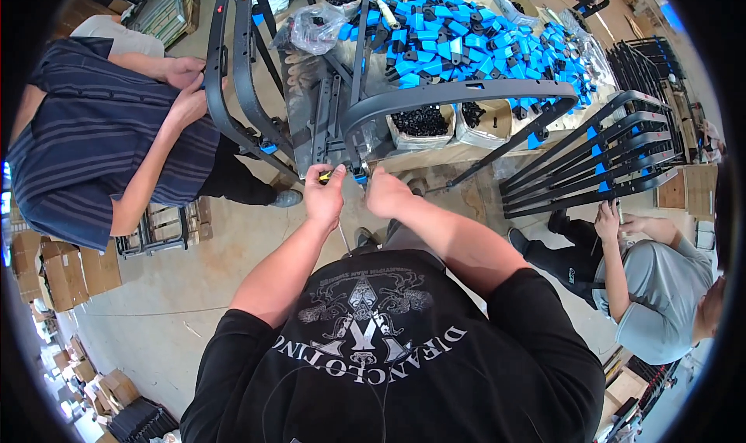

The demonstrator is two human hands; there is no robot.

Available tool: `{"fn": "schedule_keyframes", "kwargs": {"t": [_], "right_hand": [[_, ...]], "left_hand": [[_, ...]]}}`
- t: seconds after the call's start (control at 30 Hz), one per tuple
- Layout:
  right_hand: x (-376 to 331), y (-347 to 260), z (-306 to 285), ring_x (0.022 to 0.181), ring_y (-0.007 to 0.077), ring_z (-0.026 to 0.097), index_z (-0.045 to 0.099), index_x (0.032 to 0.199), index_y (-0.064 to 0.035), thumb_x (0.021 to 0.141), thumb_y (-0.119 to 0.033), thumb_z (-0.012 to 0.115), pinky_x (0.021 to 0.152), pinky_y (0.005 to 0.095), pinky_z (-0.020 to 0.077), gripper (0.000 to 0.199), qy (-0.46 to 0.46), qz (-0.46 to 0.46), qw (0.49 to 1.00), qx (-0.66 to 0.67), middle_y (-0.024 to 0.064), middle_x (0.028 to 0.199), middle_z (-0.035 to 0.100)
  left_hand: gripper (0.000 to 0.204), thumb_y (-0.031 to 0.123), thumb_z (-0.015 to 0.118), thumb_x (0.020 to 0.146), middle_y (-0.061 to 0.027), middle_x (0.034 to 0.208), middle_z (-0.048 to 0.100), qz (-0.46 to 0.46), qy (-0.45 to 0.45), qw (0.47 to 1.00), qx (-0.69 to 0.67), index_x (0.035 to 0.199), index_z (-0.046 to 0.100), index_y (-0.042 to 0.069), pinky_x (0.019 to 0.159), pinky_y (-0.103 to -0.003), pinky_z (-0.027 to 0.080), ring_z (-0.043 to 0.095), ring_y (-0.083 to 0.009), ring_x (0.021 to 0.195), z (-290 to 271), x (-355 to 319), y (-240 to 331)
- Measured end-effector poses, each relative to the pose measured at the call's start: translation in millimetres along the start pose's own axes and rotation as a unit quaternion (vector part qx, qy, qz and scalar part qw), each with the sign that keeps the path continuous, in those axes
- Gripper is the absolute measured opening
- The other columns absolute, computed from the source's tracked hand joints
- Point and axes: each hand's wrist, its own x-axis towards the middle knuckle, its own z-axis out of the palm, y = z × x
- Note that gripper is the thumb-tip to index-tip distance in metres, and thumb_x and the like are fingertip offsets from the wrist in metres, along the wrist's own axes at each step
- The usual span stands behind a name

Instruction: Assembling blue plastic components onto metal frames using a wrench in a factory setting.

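The scene was a workshop with a pale concrete floor (194,287), cardboard boxes (62,272) stacked at its left edge, and a worktable (435,157) heaped with blue-and-black plastic bracket pieces (474,43) beside open white tubs of small black fasteners (421,123).

Against the table's near edge stood a curved dark-grey metal tube frame (458,95), its arch running right and its lower end coming down just in front of the person. The left hand (324,196) was closed around a yellow-handled tool (326,176) pointed at that lower end; the right hand (386,193) was curled shut at the frame's foot, next to a small blue clip (361,179), though what its fingers gripped could not be made out.

To do this step well, the tool probably needed to sit square on the fastener, with the right hand bracing the tube so it did not twist, and pressure kept in line with the tip so it would not slip.

A co-worker in a striped shirt (93,148) held another dark frame (233,78) to the left; a second person in grey (660,287) crouched by a stack of finished frames (598,159) to the right.
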Motion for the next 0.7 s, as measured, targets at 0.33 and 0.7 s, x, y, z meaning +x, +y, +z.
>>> {"fn": "schedule_keyframes", "kwargs": {"t": [0.33, 0.7], "right_hand": [[-8.3, -24.9, -14.6, 0.072, 0.0320, 0.070, 0.062, 0.104, 0.0053, 0.095, -0.020, 0.054, 0.056, 0.0545, 0.0559, 0.028, 0.049, -0.013, 0.999, 0.003, 0.0199, 0.097, 0.070], [-28.1, -60.2, -84.8, 0.064, 0.0298, 0.066, 0.064, 0.103, 0.0052, 0.094, -0.023, 0.060, 0.056, 0.0466, 0.0553, 0.029, -0.320, 0.175, 0.810, 0.459, 0.0156, 0.082, 0.068]], "left_hand": [[0.022, 0.019, 0.077, 0.092, 0.0035, 0.070, 0.054, -0.047, 0.019, 0.999, -0.011, 0.098, 0.058, 0.011, 0.045, -0.027, 0.031, 0.041, -0.0068, 0.053, -10.6, -9.9, 15.4], [0.023, 0.019, 0.077, 0.092, 0.0026, 0.071, 0.054, -0.062, 0.024, 0.998, -0.010, 0.099, 0.057, 0.012, 0.046, -0.027, 0.032, 0.042, -0.0072, 0.055, -17.4, -11.0, 17.1]]}}
